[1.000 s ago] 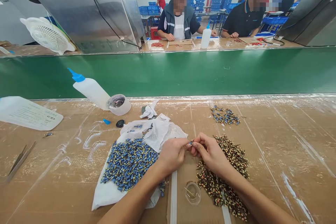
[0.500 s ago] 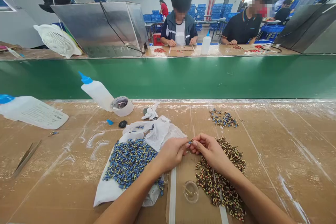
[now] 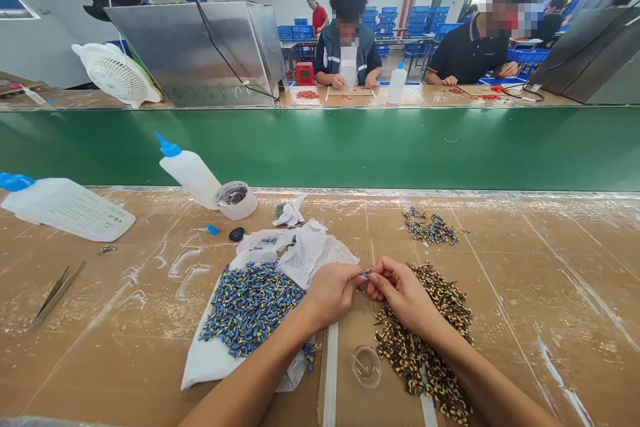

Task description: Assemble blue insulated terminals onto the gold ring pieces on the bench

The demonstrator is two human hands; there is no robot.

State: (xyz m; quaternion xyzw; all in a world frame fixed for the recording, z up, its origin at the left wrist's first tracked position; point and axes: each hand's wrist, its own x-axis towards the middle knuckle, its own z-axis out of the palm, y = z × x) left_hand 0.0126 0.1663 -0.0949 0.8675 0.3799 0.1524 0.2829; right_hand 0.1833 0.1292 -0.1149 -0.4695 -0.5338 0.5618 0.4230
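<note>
My left hand (image 3: 333,292) and my right hand (image 3: 403,290) meet fingertip to fingertip above the cardboard. Both pinch at a tiny blue-and-yellow piece (image 3: 367,273), mostly covered by the fingers. Whether a second part is held with it, I cannot tell. Left of my hands, a heap of small blue-and-yellow pieces (image 3: 250,307) lies on a white plastic bag (image 3: 210,368). Under and beside my right forearm spreads a pile of small dark brown, red and cream pieces (image 3: 400,350). A smaller group of blue-and-yellow pieces (image 3: 433,229) lies beyond my right hand.
A small clear cup (image 3: 367,377) with a thin stick stands between the piles. On the left are tweezers (image 3: 57,297), white squeeze bottles (image 3: 193,177) with blue caps and a tape roll (image 3: 236,201). Past the green strip (image 3: 350,147), two people sit working.
The view has shifted slightly. My hands stay together, fingers pinching, with only a small shift at the tips. Across the green strip, the person at right has raised a hand.
</note>
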